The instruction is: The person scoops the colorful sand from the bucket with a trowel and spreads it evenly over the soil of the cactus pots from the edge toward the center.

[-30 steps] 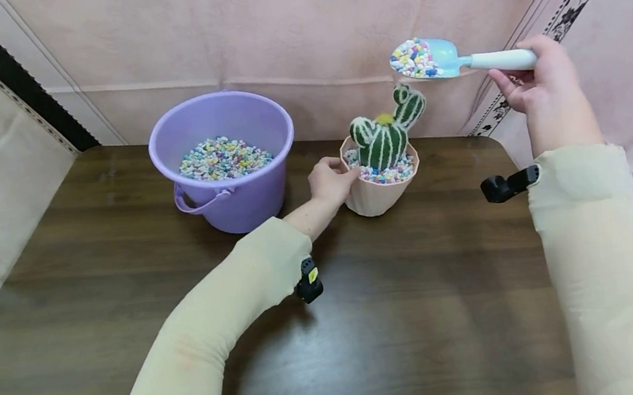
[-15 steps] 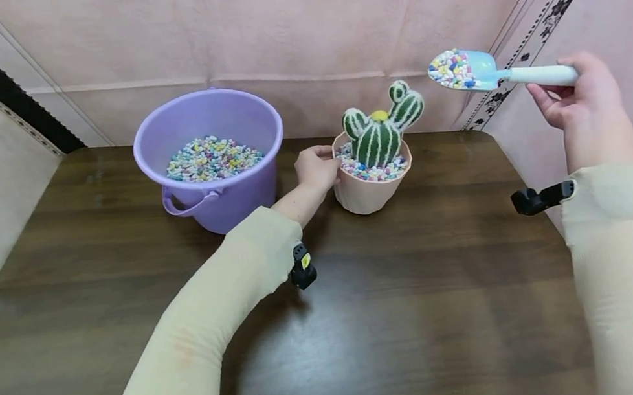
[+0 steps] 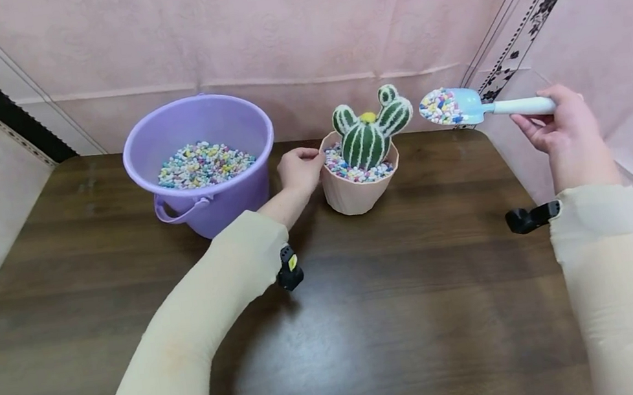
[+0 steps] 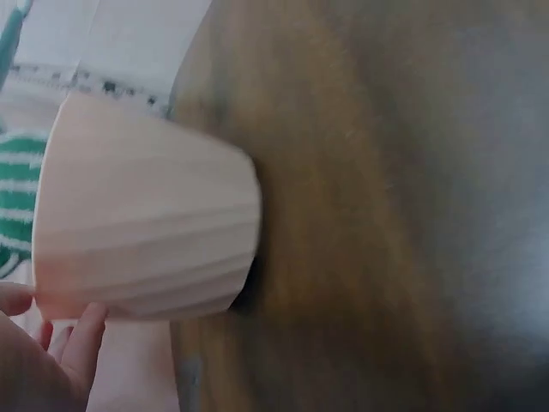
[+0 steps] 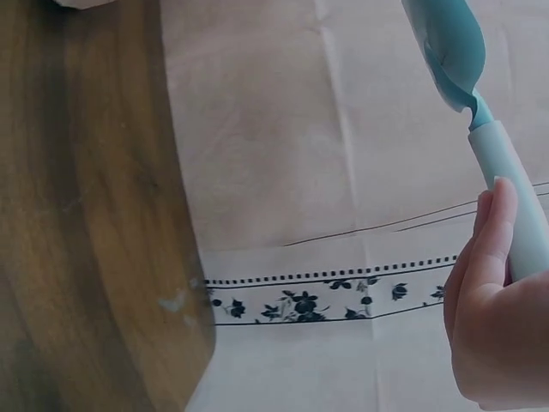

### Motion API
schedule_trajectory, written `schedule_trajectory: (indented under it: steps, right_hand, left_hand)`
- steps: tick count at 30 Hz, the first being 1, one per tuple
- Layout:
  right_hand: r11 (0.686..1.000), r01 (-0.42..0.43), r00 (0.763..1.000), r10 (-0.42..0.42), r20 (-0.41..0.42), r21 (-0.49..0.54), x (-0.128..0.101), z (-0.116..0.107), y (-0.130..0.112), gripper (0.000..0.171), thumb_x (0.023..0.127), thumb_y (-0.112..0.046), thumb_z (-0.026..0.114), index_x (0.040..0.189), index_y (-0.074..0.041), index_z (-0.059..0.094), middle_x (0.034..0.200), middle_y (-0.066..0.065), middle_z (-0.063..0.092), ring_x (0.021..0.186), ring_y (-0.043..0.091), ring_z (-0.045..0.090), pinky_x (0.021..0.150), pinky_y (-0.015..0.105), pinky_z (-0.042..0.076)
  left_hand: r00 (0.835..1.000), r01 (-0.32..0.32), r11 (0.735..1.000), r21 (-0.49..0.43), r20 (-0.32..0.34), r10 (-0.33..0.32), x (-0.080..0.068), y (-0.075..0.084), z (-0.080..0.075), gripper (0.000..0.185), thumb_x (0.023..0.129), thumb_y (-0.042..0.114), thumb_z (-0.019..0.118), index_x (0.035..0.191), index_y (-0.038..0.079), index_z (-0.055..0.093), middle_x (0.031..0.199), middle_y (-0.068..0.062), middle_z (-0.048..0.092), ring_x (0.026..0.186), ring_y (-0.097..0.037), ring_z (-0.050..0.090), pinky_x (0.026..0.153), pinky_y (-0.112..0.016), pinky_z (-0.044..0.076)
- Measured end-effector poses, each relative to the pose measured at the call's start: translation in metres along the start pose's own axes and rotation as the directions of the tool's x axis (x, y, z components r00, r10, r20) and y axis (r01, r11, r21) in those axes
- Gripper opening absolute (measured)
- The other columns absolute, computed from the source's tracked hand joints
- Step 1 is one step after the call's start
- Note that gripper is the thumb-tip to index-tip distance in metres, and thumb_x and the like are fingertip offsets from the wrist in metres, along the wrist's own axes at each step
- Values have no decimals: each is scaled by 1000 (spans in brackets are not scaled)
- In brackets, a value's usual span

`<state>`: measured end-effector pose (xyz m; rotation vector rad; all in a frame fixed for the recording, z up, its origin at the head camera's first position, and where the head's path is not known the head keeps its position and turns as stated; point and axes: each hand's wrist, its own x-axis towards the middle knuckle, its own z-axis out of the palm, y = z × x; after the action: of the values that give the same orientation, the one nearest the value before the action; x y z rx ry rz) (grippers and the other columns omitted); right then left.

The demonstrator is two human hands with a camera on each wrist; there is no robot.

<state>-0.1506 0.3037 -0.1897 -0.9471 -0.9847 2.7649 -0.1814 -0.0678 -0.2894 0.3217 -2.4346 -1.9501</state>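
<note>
In the head view, my left hand (image 3: 300, 172) pinches the left rim of a pale pink flowerpot (image 3: 356, 197). In the left wrist view, fingertips (image 4: 90, 322) lie against the wall of the pot. A green, white-striped toy cactus (image 3: 366, 145) with a yellow top stands in the pot, ringed by pastel pebbles (image 3: 379, 172). My right hand (image 3: 569, 129) grips the pale handle of a light blue garden trowel (image 3: 473, 105), held in the air right of the cactus. Its blade carries a heap of multicoloured pebbles (image 3: 440, 107).
A purple bucket (image 3: 257, 188) with more pastel pebbles (image 3: 204, 164) inside stands left of the pot, its handle folded down in front. Both stand on a dark wooden table (image 3: 398, 292). Pale pink cloth (image 3: 285, 25) hangs behind, and patterned cloth borders the right side.
The loaded trowel has moved from above the cactus to the right, then down to about the height of the cactus. My left hand keeps its place at the pot's rim. The view has shifted slightly.
</note>
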Motion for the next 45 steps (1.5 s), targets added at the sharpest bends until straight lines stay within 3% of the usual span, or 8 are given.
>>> schedule_trajectory:
  steps: [4, 8, 11, 14, 18, 23, 30, 45]
  right_hand:
    - [999, 8, 1000, -7, 18, -32, 3, -3, 5, 16, 87, -8, 63, 84, -16, 50, 81, 13, 56, 78, 26, 66, 66, 42, 60]
    - [999, -20, 999, 22, 40, -50, 6, -6, 12, 13, 87, -5, 62, 78, -5, 53, 76, 16, 57, 74, 28, 65, 64, 43, 60]
    - [997, -26, 999, 29, 42, -70, 9, -6, 18, 12, 87, -4, 62, 79, -4, 53, 75, 17, 57, 73, 29, 66, 66, 43, 60]
    - [994, -16, 999, 21, 42, -107, 11, -4, 25, 10, 87, -4, 62, 82, -6, 54, 76, 16, 58, 73, 28, 66, 67, 42, 60]
    - [986, 8, 999, 2, 54, -168, 11, 4, 34, 10, 87, -5, 62, 83, -7, 54, 75, 13, 58, 71, 26, 66, 62, 41, 60]
    - [976, 62, 993, -41, 106, -209, 11, 16, 45, 11, 87, -1, 60, 81, -5, 51, 73, 12, 57, 66, 26, 66, 57, 42, 59]
    - [938, 175, 981, -140, 134, -298, 6, 25, 55, 14, 84, 3, 60, 85, -5, 48, 73, 10, 56, 63, 24, 66, 56, 39, 60]
    - [901, 256, 967, -240, 89, -349, -2, 34, 60, 20, 81, 4, 63, 89, -5, 47, 75, 7, 53, 59, 23, 65, 54, 38, 59]
  left_hand:
    - [999, -24, 1000, -10, 41, 24, -10, -2, 4, 29, 84, 11, 66, 111, 2, 64, 105, -14, 69, 87, -18, 66, 73, -27, 58]
    - [998, -41, 999, -27, 51, 43, -10, -2, 8, 28, 86, 7, 64, 113, 0, 64, 104, -16, 69, 76, -15, 63, 67, -26, 58]
    - [998, -28, 999, -20, 51, 29, -4, -2, 6, 27, 86, 6, 62, 113, 2, 65, 103, -15, 70, 64, -11, 58, 55, -20, 54]
    - [999, -28, 1000, -10, 40, 28, 2, -1, 2, 26, 87, 6, 61, 112, 3, 66, 103, -14, 70, 61, -10, 56, 51, -17, 50]
    - [999, -22, 999, -32, 26, 23, 9, 0, -3, 24, 88, 7, 62, 111, 4, 67, 105, -13, 70, 66, -10, 58, 64, -27, 58]
    - [1000, -3, 999, -38, 24, 4, 14, 1, -8, 24, 88, 9, 62, 111, 6, 68, 106, -12, 70, 68, -10, 59, 74, -35, 59]
    - [999, 20, 999, -29, 38, -19, 15, 3, -6, 24, 89, 10, 62, 112, 8, 68, 106, -10, 70, 71, -11, 59, 77, -38, 59]
    - [999, 11, 1000, -4, 44, -11, 13, 4, 0, 23, 89, 10, 61, 111, 8, 69, 106, -9, 70, 76, -11, 62, 71, -35, 60]
